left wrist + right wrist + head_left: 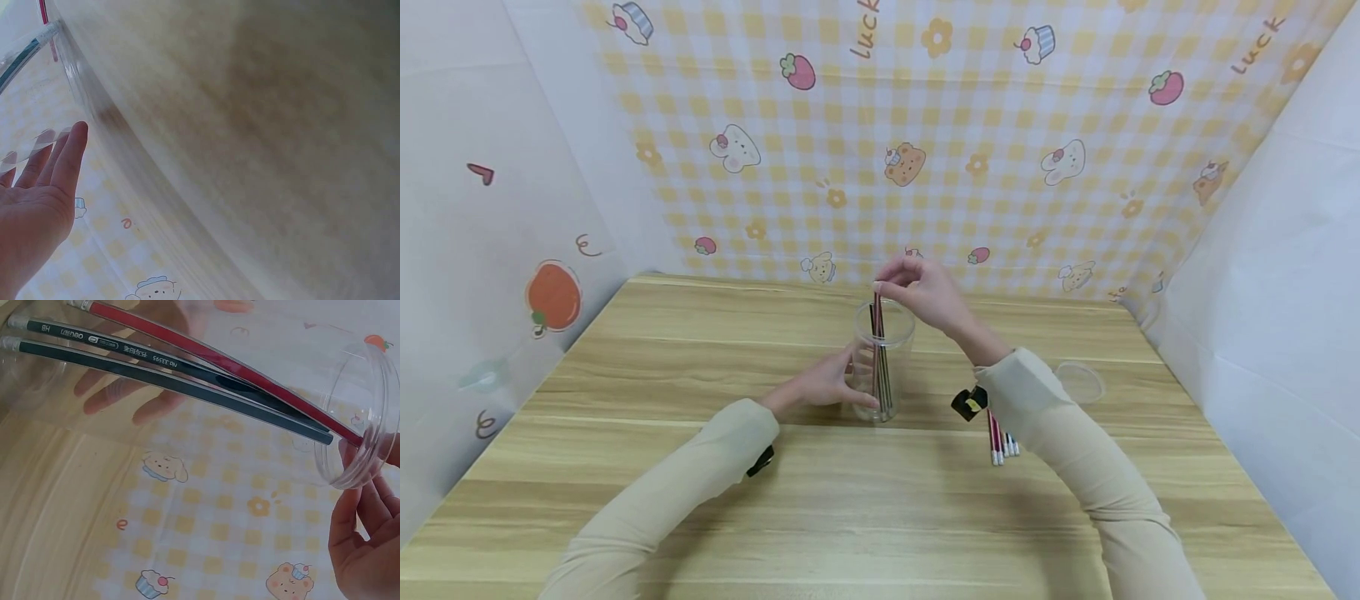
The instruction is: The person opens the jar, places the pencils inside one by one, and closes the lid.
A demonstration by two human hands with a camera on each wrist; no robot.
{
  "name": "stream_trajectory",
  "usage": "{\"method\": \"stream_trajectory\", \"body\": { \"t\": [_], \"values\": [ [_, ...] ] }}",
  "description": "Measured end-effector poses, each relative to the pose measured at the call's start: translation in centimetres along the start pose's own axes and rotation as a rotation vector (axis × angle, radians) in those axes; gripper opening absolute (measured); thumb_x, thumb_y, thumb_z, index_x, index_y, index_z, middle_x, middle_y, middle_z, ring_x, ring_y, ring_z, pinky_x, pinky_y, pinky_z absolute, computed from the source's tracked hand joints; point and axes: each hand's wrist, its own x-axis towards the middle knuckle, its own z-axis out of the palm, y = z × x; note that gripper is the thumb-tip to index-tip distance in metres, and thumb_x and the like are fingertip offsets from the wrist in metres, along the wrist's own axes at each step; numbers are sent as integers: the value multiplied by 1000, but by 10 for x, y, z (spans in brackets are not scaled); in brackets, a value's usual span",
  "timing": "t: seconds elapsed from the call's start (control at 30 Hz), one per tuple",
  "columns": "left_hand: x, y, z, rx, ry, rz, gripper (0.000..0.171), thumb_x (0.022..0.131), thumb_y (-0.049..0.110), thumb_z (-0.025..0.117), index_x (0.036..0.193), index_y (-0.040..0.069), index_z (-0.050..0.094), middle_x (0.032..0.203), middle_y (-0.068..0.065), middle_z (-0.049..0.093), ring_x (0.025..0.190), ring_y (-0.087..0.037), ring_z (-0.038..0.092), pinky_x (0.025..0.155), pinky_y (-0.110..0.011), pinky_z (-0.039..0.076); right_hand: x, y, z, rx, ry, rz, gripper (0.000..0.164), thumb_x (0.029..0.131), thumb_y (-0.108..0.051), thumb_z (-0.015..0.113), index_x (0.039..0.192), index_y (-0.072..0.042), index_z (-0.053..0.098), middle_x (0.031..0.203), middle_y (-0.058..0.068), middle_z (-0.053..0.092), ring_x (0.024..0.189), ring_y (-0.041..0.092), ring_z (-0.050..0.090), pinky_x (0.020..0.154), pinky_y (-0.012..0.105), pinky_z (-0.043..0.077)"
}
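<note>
A tall clear plastic jar (901, 367) stands upright on the wooden table. My left hand (823, 383) holds it low on its left side, thumb in front, fingers behind and seen through the wall in the right wrist view. Above the rim, my right hand (928, 296) pinches the upper end of a red pencil (187, 347), whose white-tipped end is down inside the jar. Two dark green pencils (181, 395) lean beside it in the jar. The left wrist view shows the left hand (40, 194) with fingers fairly straight, and mostly blurred table.
Several red and dark pencils (995, 437) lie on the table (850, 517) to the right, partly hidden under my right forearm. A clear round lid (1081, 382) lies farther right. A checked cloth (850, 125) hangs behind the table, with white side walls.
</note>
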Motion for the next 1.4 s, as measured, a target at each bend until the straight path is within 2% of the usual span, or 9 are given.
{"method": "stream_trajectory", "body": {
  "t": [0.23, 0.3, 0.4, 0.63, 0.87, 1.0, 1.13, 1.23, 1.4],
  "values": [
    [-9, 27, -2, 4, -19, -22, 96, 72, 11, 74, 141, 10, 7, 126, -23, 39, 112, -34, 43, 91, -41, 38, -1, 4, 4, -13, -24, -113, 10, 80, -13, 65, 84, -4, 64, 75, 8, 63, 71, 16, 56, 64, 28, 46],
    [-9, 28, -2, 10, -21, -30, 98, 72, 11, 74, 142, 11, 4, 128, -22, 37, 113, -33, 42, 91, -40, 38, -1, 5, 5, -5, -35, -133, 9, 81, -13, 65, 84, -4, 64, 75, 5, 63, 71, 16, 56, 64, 28, 46],
    [-8, 24, -1, 8, -19, -22, 99, 72, 11, 73, 142, 11, 3, 130, -21, 35, 113, -34, 42, 91, -41, 38, -2, 5, 5, -1, -43, -146, 9, 81, -14, 64, 84, -6, 64, 75, 2, 62, 71, 16, 55, 63, 28, 45],
    [1, -3, 0, 9, -6, -7, 102, 70, 19, 76, 142, 20, 4, 130, -17, 36, 113, -31, 42, 91, -41, 38, -4, 4, 7, -32, -50, -178, 6, 81, -13, 64, 84, -8, 64, 73, -1, 62, 68, 14, 53, 60, 27, 43],
    [0, -4, -1, 27, 0, -6, 103, 68, 27, 76, 142, 24, 4, 127, -13, 41, 112, -26, 44, 91, -38, 39, -4, 6, 10, -76, -53, -285, 5, 79, -8, 65, 82, -5, 66, 72, -1, 62, 65, 13, 53, 58, 29, 44],
    [-1, -3, 0, 46, 8, -19, 105, 67, 30, 77, 142, 26, 3, 126, -11, 44, 111, -23, 44, 91, -38, 38, -4, 7, 10, -97, -61, -316, 6, 79, -9, 65, 81, -5, 69, 72, -2, 63, 64, 13, 53, 58, 31, 45],
    [0, -3, 0, 48, 17, -24, 109, 66, 27, 78, 142, 28, -1, 125, -11, 45, 111, -23, 44, 91, -38, 38, -4, 8, 7, -83, -35, -290, 10, 81, -11, 64, 84, -3, 70, 75, 0, 64, 61, 14, 50, 54, 28, 43],
    [0, -2, 0, 43, 16, -20, 110, 66, 26, 78, 142, 28, -1, 126, -12, 44, 111, -24, 44, 91, -38, 38, -5, 9, 4, -48, 0, -230, 14, 82, -13, 63, 88, -2, 69, 78, 2, 64, 61, 15, 50, 52, 25, 41],
    [0, -1, 0, 44, 9, -5, 110, 66, 27, 78, 142, 25, -1, 127, -16, 43, 112, -27, 44, 91, -40, 38, -9, 15, -9, -2, 80, -125, 20, 84, -21, 62, 93, -4, 67, 86, 4, 63, 72, 15, 53, 60, 26, 43]
  ]
}}
